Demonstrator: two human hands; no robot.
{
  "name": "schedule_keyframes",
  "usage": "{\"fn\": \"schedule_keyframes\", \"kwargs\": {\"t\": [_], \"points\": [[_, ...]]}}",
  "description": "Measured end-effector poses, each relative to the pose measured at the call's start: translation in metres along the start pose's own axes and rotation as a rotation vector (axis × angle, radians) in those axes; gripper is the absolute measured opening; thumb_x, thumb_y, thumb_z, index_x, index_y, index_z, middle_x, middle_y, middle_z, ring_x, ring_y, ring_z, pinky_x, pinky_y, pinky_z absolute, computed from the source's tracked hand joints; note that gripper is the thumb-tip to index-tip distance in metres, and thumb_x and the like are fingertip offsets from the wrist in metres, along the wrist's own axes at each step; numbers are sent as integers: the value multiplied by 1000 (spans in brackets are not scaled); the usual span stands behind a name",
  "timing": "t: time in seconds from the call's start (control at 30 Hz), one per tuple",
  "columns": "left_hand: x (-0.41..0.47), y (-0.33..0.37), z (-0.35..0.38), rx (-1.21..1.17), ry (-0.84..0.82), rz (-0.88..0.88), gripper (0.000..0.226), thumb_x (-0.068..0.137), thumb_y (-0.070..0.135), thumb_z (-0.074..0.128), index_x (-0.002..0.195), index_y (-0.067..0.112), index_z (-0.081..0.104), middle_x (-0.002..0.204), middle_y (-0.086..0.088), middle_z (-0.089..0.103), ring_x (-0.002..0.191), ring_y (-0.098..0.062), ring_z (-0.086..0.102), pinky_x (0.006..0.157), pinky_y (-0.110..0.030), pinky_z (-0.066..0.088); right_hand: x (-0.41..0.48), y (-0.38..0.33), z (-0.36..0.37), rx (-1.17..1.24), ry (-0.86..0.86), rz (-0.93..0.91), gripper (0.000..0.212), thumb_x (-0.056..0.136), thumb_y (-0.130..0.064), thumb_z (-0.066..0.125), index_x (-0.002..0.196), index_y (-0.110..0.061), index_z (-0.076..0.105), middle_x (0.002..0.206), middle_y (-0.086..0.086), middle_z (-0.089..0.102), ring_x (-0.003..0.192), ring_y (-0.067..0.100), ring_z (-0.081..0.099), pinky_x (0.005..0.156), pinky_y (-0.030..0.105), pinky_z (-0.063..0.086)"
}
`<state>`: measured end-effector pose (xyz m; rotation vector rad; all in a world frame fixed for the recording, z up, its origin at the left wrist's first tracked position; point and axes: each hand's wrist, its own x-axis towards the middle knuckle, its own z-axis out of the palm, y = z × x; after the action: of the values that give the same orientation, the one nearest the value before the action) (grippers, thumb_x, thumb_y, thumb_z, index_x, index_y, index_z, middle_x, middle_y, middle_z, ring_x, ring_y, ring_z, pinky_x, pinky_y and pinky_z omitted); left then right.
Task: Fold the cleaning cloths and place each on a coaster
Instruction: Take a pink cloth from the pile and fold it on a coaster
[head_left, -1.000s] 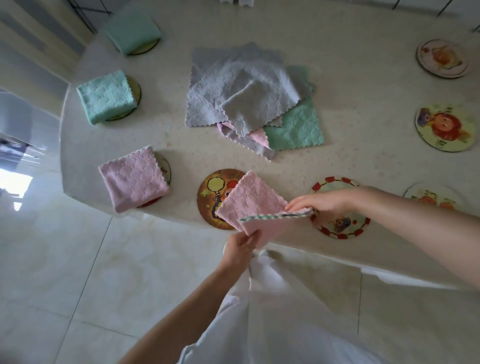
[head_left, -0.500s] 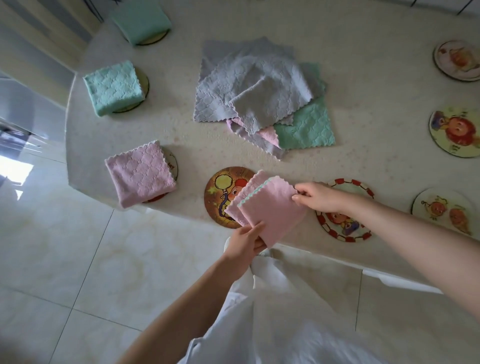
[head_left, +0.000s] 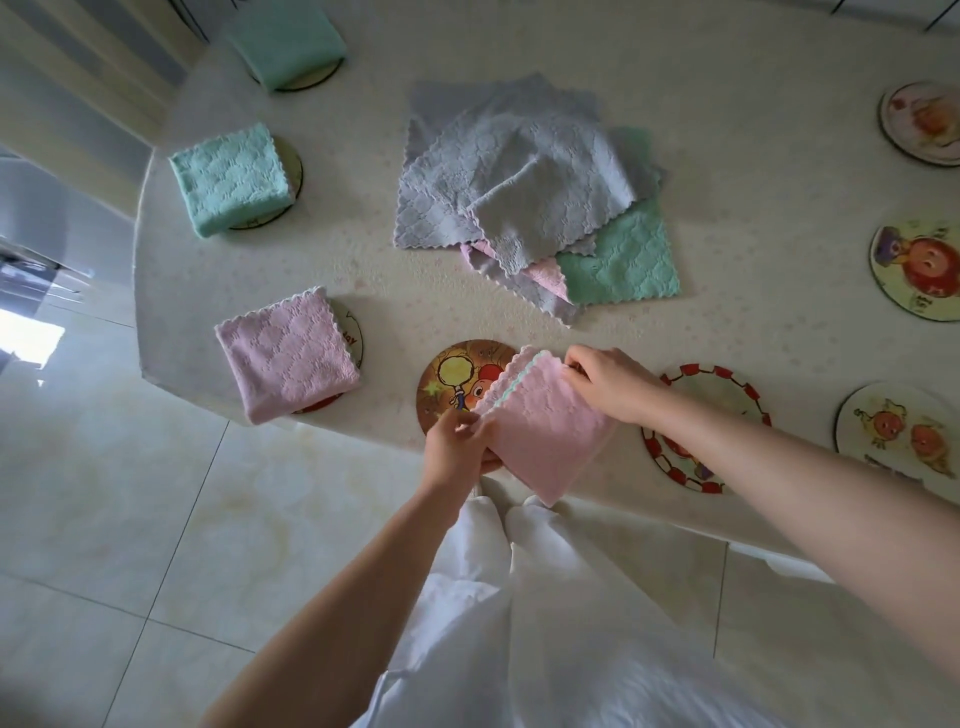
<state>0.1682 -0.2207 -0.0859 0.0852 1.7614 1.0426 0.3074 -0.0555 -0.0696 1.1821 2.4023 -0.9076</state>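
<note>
A pale speckled stone-look table (head_left: 753, 171) carries a loose pile of quilted grey, green and pink cloths (head_left: 519, 182) awaiting folding. At its near edge a folded pink cloth with scalloped trim (head_left: 545, 431) partly covers a round cartoon-printed coaster (head_left: 452, 379). The left hand (head_left: 457, 449) and right hand (head_left: 608, 387) each pinch a corner in their fingers, likely squaring the layers before centring it.

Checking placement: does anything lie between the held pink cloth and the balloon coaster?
Nothing visible. The pink cloth, gripped by left hand and right hand, already overlaps the coaster, whose exposed part is bare.
</note>
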Motion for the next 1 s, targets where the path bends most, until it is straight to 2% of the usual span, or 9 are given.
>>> {"fn": "schedule_keyframes", "kwargs": {"t": [0.2,0.33,0.47,0.53,0.6,0.7,0.8,0.87,1.0], "points": [[6,6,-5,48,21,24,7,96,8,45,99,3,48,95,-23,67,69,-33,71,58,-45,60,4,-4,14,-27,66,14,26,102,-34,24,88,-14,34,62,3,45,49,19,39,44,31,27],[9,5,-4,84,58,22,12,96,13,46,104,3,49,97,-21,66,65,-31,71,54,-43,59,10,-8,20,-130,107,67,27,102,-36,22,90,-14,31,65,7,51,50,22,44,45,30,32],[18,0,-9,160,125,33,8,92,20,55,96,15,52,94,-18,66,60,-29,70,52,-43,59,15,-12,24,-165,112,135,26,102,-37,24,94,-13,32,62,4,46,47,18,40,42,27,23],[19,-1,-12,308,196,100,8,89,20,56,94,16,52,93,-13,67,60,-22,66,54,-35,56,15,-11,27,-196,149,153,27,101,-39,25,94,-13,31,58,3,46,44,18,42,39,26,28],[15,-2,-15,601,310,280,11,88,16,55,98,13,50,93,-6,62,70,-21,56,59,-32,47,14,-7,32,-217,263,110,28,100,-40,26,95,-13,32,62,5,53,45,21,51,39,30,43],[3,-7,-13,970,310,818,22,84,17,58,104,13,50,98,-5,56,86,-24,50,73,-36,46,-1,-3,44,-229,501,-60,20,94,-33,40,98,-14,38,83,7,56,66,23,54,51,37,51],[-3,-24,1,1154,-22,1184,42,85,25,59,125,15,51,123,-4,57,115,-24,50,98,-42,42,-21,0,65,-353,561,-132,44,78,-18,67,117,-13,46,107,12,57,89,28,56,66,37,50],[1,-39,4,1274,-147,1205,66,84,34,60,142,11,40,146,-5,43,138,-25,33,114,-44,27,-30,4,80,-389,456,-128,64,76,-8,63,136,-15,40,134,13,48,116,33,50,86,42,48],[13,-51,-5,1386,-179,1046,78,88,49,45,150,10,20,158,-5,18,147,-22,10,116,-47,23,-38,10,85,-390,289,-30,58,95,-40,32,149,-29,16,154,9,24,142,36,20,111,49,29]]}}
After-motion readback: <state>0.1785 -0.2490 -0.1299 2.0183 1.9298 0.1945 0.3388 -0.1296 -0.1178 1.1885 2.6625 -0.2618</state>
